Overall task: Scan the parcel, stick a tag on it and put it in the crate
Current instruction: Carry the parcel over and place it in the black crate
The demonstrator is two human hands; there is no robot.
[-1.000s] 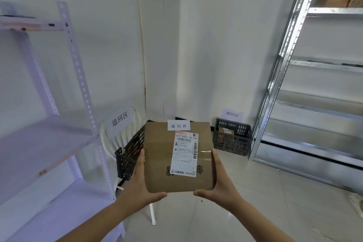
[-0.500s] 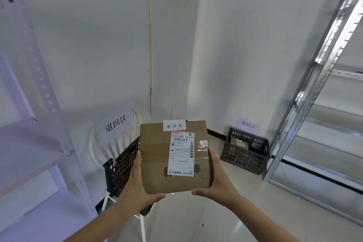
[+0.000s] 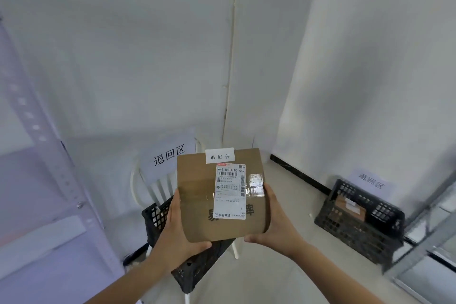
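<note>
Count: one parcel (image 3: 222, 195), two black crates, two wall signs, one white chair (image 3: 158, 187), one tag, one shipping label.
Parcel: a brown cardboard box held up in the lower centre of the frame, its top face tilted toward me.
Tag: a small white tag (image 3: 219, 155) sits at the box's far edge, above the shipping label (image 3: 230, 191).
My left hand (image 3: 177, 234): fingers spread and pressed along the box's left side, thumb hooked under the near edge.
My right hand (image 3: 276, 224): fingers flat against the right side, thumb under the near right corner; both hands grip the box.
Near crate (image 3: 158, 217): on the chair, directly beneath and behind the box, partly hidden by my left hand.
Far crate (image 3: 360, 224): on the floor at right, against the wall, with a small package inside.
Signs: one (image 3: 169, 155) on the chair back, one (image 3: 371, 180) above the far crate.
Edges: a shelf post (image 3: 32, 116) fills the left edge; a metal rack (image 3: 424, 249) cuts the lower right corner.
Open room: bare floor (image 3: 283, 205) lies between the chair and the far crate.
</note>
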